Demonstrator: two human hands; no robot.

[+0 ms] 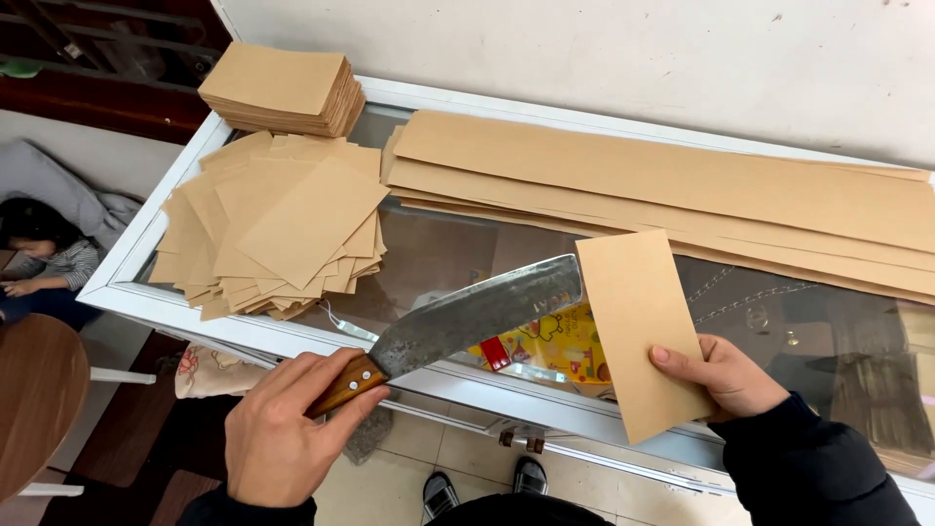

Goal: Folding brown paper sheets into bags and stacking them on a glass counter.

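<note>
The left hand (pixel 278 433) has its fingers wrapped tight around the wooden handle of a large knife (pixel 458 321), a broad, worn steel blade that slants up and to the right above the near edge of the counter (pixel 243 336). The right hand (pixel 726 375) pinches a cut brown paper rectangle (pixel 638 326) by its lower right corner, thumb on top and the other fingers hidden beneath, so the piece stands up at a slight tilt just right of the blade's tip; whether tip and paper touch cannot be told from this angle. The counter is a white-framed glass display case (a colourful printed package shows through the pane under the blade). On the glass at the left lies a loose fanned heap of cut brown pieces (pixel 278 229), and beyond it, on the far left corner, sits a neat squared stack of the same paper (pixel 284 88). Long brown paper strips (pixel 682 185) stretch along the back of the counter to the right edge, behind the held piece. Below, the person's dark shoes (pixel 487 482) stand on a tiled floor.
</note>
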